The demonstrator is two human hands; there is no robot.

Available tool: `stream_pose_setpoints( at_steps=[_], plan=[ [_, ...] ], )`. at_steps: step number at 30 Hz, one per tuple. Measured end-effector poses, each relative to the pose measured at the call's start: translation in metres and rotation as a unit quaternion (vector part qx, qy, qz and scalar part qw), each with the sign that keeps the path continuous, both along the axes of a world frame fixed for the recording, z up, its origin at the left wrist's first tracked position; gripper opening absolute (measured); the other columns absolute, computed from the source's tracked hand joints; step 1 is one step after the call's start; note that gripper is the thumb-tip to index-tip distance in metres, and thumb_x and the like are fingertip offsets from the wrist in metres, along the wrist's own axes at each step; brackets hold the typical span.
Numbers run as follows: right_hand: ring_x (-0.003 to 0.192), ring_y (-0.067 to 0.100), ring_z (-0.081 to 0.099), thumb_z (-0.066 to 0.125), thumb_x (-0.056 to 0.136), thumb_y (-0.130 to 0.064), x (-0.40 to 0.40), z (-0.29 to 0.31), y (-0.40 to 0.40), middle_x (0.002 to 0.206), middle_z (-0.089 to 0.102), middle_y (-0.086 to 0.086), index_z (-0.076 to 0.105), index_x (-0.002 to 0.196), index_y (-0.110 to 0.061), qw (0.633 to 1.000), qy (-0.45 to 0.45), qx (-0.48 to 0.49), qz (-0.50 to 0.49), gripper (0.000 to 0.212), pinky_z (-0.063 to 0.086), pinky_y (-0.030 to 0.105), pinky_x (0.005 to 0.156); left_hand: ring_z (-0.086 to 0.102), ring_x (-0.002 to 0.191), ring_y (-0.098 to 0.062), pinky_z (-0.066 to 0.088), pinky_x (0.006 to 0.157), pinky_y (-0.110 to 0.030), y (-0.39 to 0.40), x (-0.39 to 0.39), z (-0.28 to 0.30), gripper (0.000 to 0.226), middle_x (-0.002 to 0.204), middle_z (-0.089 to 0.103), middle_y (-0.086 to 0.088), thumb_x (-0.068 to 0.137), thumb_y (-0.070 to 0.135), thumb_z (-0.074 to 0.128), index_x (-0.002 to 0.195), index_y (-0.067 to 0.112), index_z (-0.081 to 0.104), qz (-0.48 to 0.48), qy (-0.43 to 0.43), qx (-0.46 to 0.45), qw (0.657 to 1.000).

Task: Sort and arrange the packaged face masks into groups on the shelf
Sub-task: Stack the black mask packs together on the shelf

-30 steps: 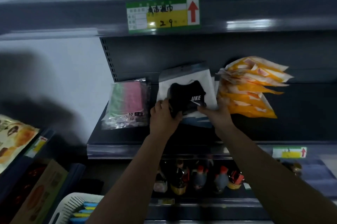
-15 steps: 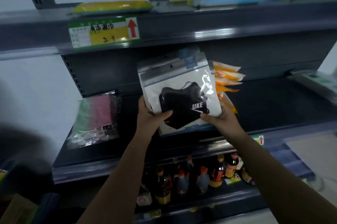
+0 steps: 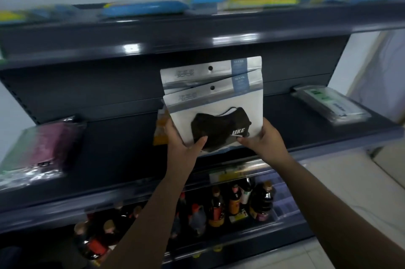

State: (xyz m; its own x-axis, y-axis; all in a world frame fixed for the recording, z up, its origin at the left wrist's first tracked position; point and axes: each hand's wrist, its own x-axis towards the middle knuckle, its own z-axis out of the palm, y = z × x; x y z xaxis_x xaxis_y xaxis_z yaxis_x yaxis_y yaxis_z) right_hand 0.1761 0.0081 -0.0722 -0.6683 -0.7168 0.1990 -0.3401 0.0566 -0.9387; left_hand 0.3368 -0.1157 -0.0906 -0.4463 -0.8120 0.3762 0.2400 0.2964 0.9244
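Nearest the camera, left hand [image 3: 182,148] and right hand [image 3: 263,141] each grip closed on the lower corners of stacked black-mask packs [image 3: 212,113], raised upright above the middle shelf [image 3: 328,137] for regrouping | behind: orange packets [image 3: 161,128] | far left: pink mask pack [image 3: 54,141] | far right: green-labelled pack [image 3: 328,104]

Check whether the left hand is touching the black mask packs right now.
Touching. The head view shows the left hand with its thumb pressed across the front of the black mask packs, while the right hand pinches the opposite lower corner.
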Motion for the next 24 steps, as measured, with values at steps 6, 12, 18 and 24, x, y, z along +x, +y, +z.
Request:
stream_pose_setpoints(
  at_steps=[6, 12, 18, 24],
  plan=[
    [0.094, 0.011, 0.06, 0.076, 0.072, 0.0, -0.062, -0.006, 0.038, 0.102, 0.062, -0.006, 0.047, 0.114, -0.021, 1.0, -0.008, -0.012, 0.009, 0.055, 0.048, 0.02, 0.076, 0.052, 0.119, -0.009, 0.051, 0.095, -0.026, 0.042, -0.062, -0.003, 0.082, 0.126, 0.051, 0.005, 0.078, -0.01, 0.068, 0.139, 0.022, 0.023, -0.005, -0.015, 0.004, 1.0],
    [0.096, 0.004, 0.056, 0.079, 0.071, -0.005, -0.106, -0.008, 0.061, 0.106, 0.058, -0.008, 0.041, 0.129, -0.014, 0.999, -0.028, -0.015, 0.006, 0.07, 0.047, 0.021, 0.081, 0.047, 0.127, -0.019, 0.045, 0.104, -0.04, 0.064, -0.111, -0.002, 0.083, 0.136, 0.048, -0.008, 0.075, -0.007, 0.071, 0.14, 0.016, 0.024, 0.0, -0.057, 0.004, 0.998],
    [0.103, 0.013, 0.054, 0.077, 0.072, 0.0, -0.143, -0.008, 0.065, 0.109, 0.056, -0.003, 0.041, 0.127, -0.012, 0.999, -0.036, -0.015, -0.013, 0.067, 0.047, 0.03, 0.089, 0.047, 0.125, -0.016, 0.044, 0.105, -0.036, 0.068, -0.155, 0.008, 0.084, 0.135, 0.048, -0.005, 0.073, -0.008, 0.073, 0.142, 0.01, 0.029, 0.002, -0.071, 0.012, 0.997],
    [0.114, 0.016, 0.051, 0.08, 0.064, 0.005, -0.174, -0.015, 0.059, 0.121, 0.053, -0.001, 0.033, 0.133, -0.018, 0.999, -0.039, -0.021, -0.005, 0.086, 0.048, 0.034, 0.093, 0.044, 0.13, -0.015, 0.04, 0.108, -0.041, 0.06, -0.184, 0.008, 0.092, 0.142, 0.044, -0.004, 0.07, 0.003, 0.075, 0.146, 0.018, 0.026, -0.026, -0.077, 0.057, 0.995]
  ],
)
